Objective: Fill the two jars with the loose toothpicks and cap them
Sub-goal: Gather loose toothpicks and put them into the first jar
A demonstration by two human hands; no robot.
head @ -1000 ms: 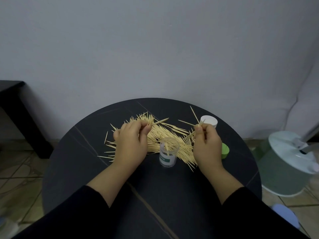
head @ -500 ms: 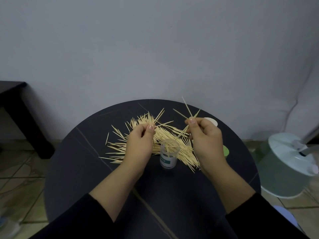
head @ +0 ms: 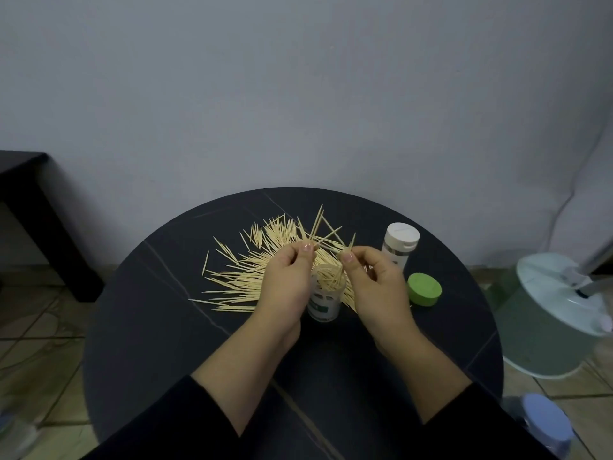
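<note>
Filling is judged barely begun: on the table (head: 159, 343) most toothpicks (head: 238, 283) lie behind and left of the open jar (head: 323, 308), long axes fanned leftward and away. Above it, small bunches are pinched roughly upright by the left hand (head: 285, 283) and right hand (head: 374, 287). Right of it a capped jar (head: 399, 245) and green lid (head: 424, 288) are seen

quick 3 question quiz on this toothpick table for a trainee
1. True or false: the green lid sits on the open jar.
2. What do the left hand and right hand pinch? A toothpicks B a cap C nothing
3. Fill in: the white-capped jar stands on the person's ___ of the open jar.
Key: 1 false; 2 A; 3 right.
</note>
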